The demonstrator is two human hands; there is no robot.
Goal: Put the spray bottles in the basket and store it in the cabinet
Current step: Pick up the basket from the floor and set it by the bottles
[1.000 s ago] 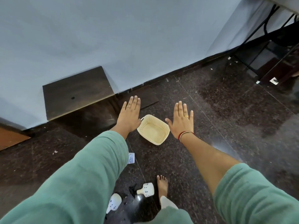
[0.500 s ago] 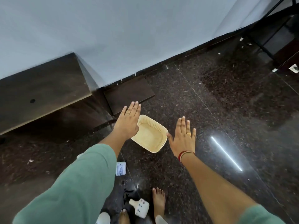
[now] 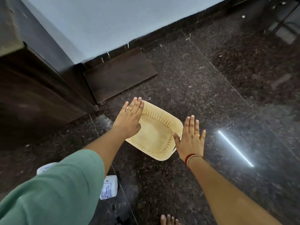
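Observation:
A cream plastic basket (image 3: pixel 155 138) with a perforated wall sits empty on the dark floor. My left hand (image 3: pixel 129 119) hovers flat over its left rim, fingers straight, holding nothing. Just right of the basket, my right hand (image 3: pixel 190 137) is spread flat and empty too. One white spray bottle (image 3: pixel 109 187) stands on the floor near my left sleeve. Part of a second white bottle (image 3: pixel 44 167) peeks out behind that sleeve. The dark wooden cabinet (image 3: pixel 37 95) stands at the left.
A low dark wooden board (image 3: pixel 120 73) lies against the pale wall beyond the basket. My bare foot (image 3: pixel 168 220) shows at the bottom edge. Metal furniture legs (image 3: pixel 282 21) stand at the far right. A ceiling light reflects on the polished floor (image 3: pixel 235 148).
The view has dropped closer to the floor. Both hands have come nearer to the basket; my left hand now overlaps its left rim. The bottles have slid toward the lower left.

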